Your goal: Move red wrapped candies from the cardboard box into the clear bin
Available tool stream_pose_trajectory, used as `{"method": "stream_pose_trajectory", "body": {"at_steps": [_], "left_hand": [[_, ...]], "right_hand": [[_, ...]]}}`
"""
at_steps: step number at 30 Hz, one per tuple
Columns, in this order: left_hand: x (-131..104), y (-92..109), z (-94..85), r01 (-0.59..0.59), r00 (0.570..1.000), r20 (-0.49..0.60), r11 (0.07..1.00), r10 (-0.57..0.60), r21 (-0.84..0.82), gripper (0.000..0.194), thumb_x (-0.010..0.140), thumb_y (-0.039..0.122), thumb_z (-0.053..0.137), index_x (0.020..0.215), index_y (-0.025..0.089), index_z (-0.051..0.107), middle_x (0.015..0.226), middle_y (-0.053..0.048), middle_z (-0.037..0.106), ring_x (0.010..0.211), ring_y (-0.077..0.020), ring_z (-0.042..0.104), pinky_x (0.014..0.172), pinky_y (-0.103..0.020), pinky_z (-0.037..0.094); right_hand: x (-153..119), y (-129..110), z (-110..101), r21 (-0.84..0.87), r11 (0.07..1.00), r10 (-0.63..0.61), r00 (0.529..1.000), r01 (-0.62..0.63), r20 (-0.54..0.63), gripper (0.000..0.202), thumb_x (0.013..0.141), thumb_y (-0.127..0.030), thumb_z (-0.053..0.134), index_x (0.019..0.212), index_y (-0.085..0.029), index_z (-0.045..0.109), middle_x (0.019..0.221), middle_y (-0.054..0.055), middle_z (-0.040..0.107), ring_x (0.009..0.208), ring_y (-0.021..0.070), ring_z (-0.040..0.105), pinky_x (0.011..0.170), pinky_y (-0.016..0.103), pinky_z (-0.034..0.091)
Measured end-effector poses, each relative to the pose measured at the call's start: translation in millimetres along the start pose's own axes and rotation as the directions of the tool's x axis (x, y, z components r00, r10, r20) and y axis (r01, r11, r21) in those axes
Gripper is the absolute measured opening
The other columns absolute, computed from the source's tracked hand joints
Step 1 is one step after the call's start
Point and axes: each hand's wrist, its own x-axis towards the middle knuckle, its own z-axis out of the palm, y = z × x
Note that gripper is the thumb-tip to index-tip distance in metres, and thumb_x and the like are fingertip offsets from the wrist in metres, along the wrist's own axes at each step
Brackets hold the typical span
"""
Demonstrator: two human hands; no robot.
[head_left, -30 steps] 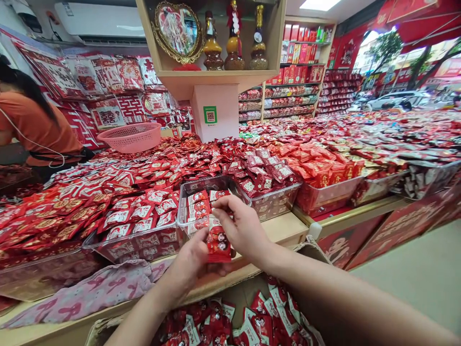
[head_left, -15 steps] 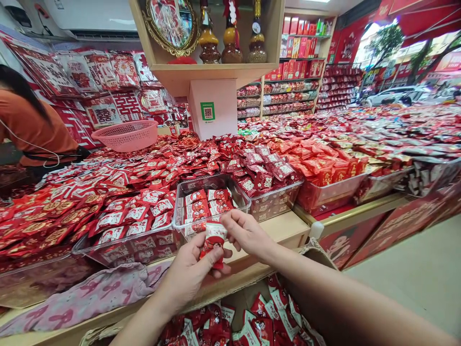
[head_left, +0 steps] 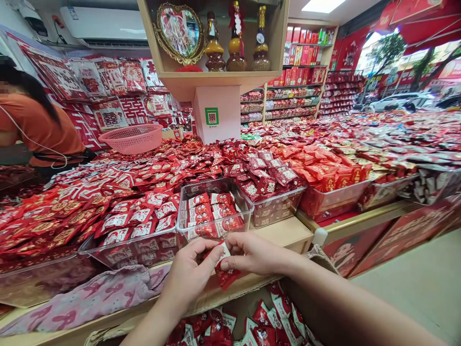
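Between my two hands is a small red-and-white candy packet [head_left: 227,275]. My left hand [head_left: 194,269] pinches it from the left with the thumb on top. My right hand [head_left: 252,254] grips it from the right, thumb and fingers closed on its edge; part of the packet is hidden by the fingers. Just beyond the hands stands a clear plastic bin [head_left: 251,214] with rows of similar packets [head_left: 200,211] lying in it. Below the hands, an open cardboard box [head_left: 248,293] holds loose red-and-white packets [head_left: 264,331].
Heaped bins of red packets [head_left: 140,216] line the counter on both sides. A pink patterned cloth [head_left: 90,298] lies on the front ledge. Farther back are a pink basket [head_left: 133,139] and a pillar [head_left: 219,120] under a display shelf [head_left: 219,79]. A person in orange [head_left: 46,129] is at the left.
My right hand has moved down and taken hold of the packet's right side. The packet has tilted and sits a little lower. The view has shifted slightly.
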Motion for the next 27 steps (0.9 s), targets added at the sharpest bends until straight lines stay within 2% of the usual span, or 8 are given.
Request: {"method": "stream_pose_trajectory", "body": {"at_steps": [4,7,11,15,17,20,23,27], "left_hand": [[2.3,-5.1,0.2,0.117,0.987,-0.1,0.99,-0.124,-0.074,0.029,0.068,0.044,0.056,0.068,0.015,0.061,0.05,0.003,0.053,0.045,-0.0086,0.046,0.043,-0.019,0.038],[2.9,-5.0,0.4,0.181,0.965,-0.151,0.962,-0.214,-0.207,0.031,0.064,0.046,0.059,0.067,0.015,0.059,0.045,0.005,0.048,0.04,-0.0074,0.044,0.038,-0.018,0.036],[1.2,-2.3,-0.8,0.151,0.969,-0.145,0.946,-0.199,-0.286,0.031,0.068,0.045,0.055,0.07,0.015,0.058,0.051,0.004,0.051,0.041,-0.0072,0.046,0.039,-0.018,0.037],[-0.5,-3.8,-2.9,0.068,0.96,-0.242,0.957,-0.14,-0.283,0.031,0.076,0.045,0.044,0.079,0.017,0.056,0.057,0.003,0.052,0.046,-0.0077,0.046,0.039,-0.017,0.034],[-1.1,-5.1,-2.5,0.058,0.966,-0.235,0.98,-0.103,-0.193,0.029,0.077,0.044,0.044,0.077,0.018,0.055,0.059,0.003,0.052,0.047,-0.0079,0.047,0.041,-0.017,0.035],[-2.5,-4.9,0.0,-0.003,0.987,-0.161,1.0,0.002,-0.006,0.024,0.077,0.04,0.045,0.074,0.019,0.056,0.06,0.003,0.052,0.051,-0.0086,0.049,0.047,-0.018,0.039],[-4.5,-3.5,2.1,-0.031,0.995,-0.087,0.995,0.039,0.094,0.025,0.078,0.038,0.043,0.071,0.018,0.056,0.062,0.002,0.054,0.052,-0.009,0.05,0.049,-0.019,0.038],[-5.7,-3.1,2.3,-0.04,0.996,-0.078,0.988,0.052,0.147,0.026,0.079,0.037,0.041,0.069,0.019,0.056,0.059,0.002,0.053,0.051,-0.009,0.048,0.048,-0.019,0.036]], "right_hand": [[-0.1,-3.4,8.2,-0.047,0.999,-0.011,0.981,0.002,-0.194,0.026,0.071,-0.037,0.055,0.079,-0.015,0.046,0.067,-0.001,0.051,0.059,0.008,0.045,0.053,0.02,0.036],[-4.0,-7.2,20.3,-0.351,0.935,-0.174,0.929,0.052,-0.327,0.033,0.064,-0.038,0.061,0.084,-0.016,0.045,0.079,0.002,0.052,0.07,0.0116,0.045,0.062,0.024,0.037],[-5.8,-17.2,26.9,-0.695,0.719,-0.287,0.918,0.019,-0.272,0.017,0.069,-0.025,0.053,0.081,-0.016,0.046,0.078,0.004,0.052,0.074,0.0153,0.043,0.066,0.028,0.035],[26.8,-35.4,-8.5,-0.804,0.594,-0.312,0.913,-0.03,-0.265,0.019,0.072,-0.021,0.047,0.09,-0.015,0.047,0.082,0.006,0.054,0.076,0.0163,0.045,0.067,0.028,0.034],[56.1,-39.8,-35.1,-0.847,0.523,-0.262,0.929,-0.091,-0.261,0.027,0.071,-0.024,0.049,0.097,-0.015,0.045,0.084,0.007,0.056,0.076,0.0168,0.047,0.065,0.027,0.034],[98.3,-34.7,-62.7,-0.888,0.433,-0.043,0.981,-0.152,-0.189,0.036,0.065,-0.024,0.057,0.098,-0.013,0.047,0.087,0.008,0.058,0.075,0.0175,0.052,0.059,0.025,0.035],[124.3,-24.3,-65.9,-0.928,0.363,0.173,0.985,-0.088,-0.026,0.043,0.06,-0.023,0.063,0.099,-0.012,0.05,0.093,0.01,0.059,0.078,0.0189,0.055,0.056,0.023,0.036],[137.0,-17.0,-54.4,-0.962,0.269,0.389,0.919,-0.051,0.06,0.045,0.061,-0.024,0.063,0.102,-0.01,0.053,0.098,0.012,0.059,0.082,0.0207,0.056,0.057,0.024,0.037]]}}
